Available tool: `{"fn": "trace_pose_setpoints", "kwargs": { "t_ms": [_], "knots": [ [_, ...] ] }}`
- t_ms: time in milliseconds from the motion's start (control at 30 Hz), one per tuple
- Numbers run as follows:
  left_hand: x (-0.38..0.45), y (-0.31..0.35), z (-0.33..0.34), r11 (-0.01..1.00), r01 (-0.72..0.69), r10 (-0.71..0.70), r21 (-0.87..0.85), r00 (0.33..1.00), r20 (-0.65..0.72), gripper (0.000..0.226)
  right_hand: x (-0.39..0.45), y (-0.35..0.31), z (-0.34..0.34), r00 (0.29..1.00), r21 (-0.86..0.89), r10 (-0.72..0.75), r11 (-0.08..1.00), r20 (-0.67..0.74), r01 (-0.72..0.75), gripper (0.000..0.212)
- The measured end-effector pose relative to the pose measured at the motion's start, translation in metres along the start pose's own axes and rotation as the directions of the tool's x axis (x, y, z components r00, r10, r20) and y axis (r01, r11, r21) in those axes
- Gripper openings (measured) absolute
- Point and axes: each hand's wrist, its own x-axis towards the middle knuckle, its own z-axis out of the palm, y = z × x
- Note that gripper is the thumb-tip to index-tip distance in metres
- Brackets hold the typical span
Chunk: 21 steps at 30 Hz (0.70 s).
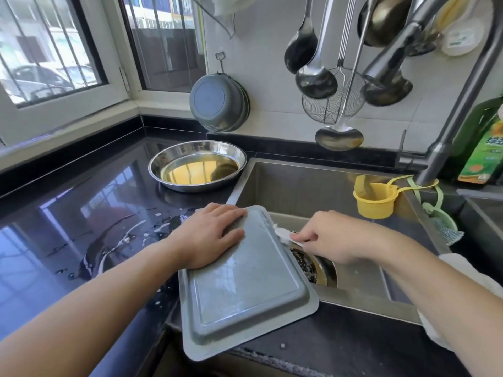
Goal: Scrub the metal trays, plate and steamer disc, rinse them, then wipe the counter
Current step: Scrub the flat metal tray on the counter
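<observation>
Upturned and tilted, the rectangular metal tray (245, 284) lies bottom-up across the near left corner of the sink (299, 183), one long edge over the black counter (68, 213) and the other over the basin. On the tray's far left corner the left hand (209, 235) lies flat, fingers straight and spread, pressing down without curling round anything. At the tray's far right edge the right hand (329, 238) pinches a small white scrubbing cloth (283, 235) between thumb and fingers, the cloth touching the tray's rim. Under that hand, in the basin floor, sits the drain strainer (307, 265).

Beyond the tray, on the counter just left of the sink, rests a round steel plate (197, 165), apart from both hands. Left of the tray the counter carries water and white suds (128, 238). Above the plate a grey basin (217, 103) hangs on the wall; ladles (313, 66) and a wire skimmer (333, 104) hang further right. On the sink's far right rim a yellow cup (375, 202) hangs by the faucet (449, 126), with a green detergent bottle (481, 148) beyond.
</observation>
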Motion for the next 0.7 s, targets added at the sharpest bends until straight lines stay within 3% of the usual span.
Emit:
{"fn": "trace_pose_setpoints", "kwargs": {
  "t_ms": [67,300,533,700],
  "knots": [
    [0.000,-0.001,0.002,1.000,-0.001,0.001,-0.004,1.000,-0.001,0.057,0.007,-0.004,-0.001,1.000,-0.062,-0.002,0.998,-0.001,0.002,0.034],
    [0.000,0.003,0.003,1.000,0.023,-0.023,-0.001,1.000,-0.006,0.057,0.068,-0.021,-0.001,0.989,0.000,0.075,0.997,-0.129,-0.076,0.031],
    [-0.003,0.011,-0.002,0.998,0.064,-0.063,-0.024,0.998,0.020,0.046,0.010,-0.007,-0.021,0.993,-0.009,0.091,0.996,0.080,-0.091,0.034],
    [-0.012,0.025,-0.001,0.995,0.093,-0.092,-0.025,0.995,0.045,0.044,0.049,-0.023,-0.002,0.990,0.043,0.097,0.995,-0.100,-0.093,0.031]
  ]
}}
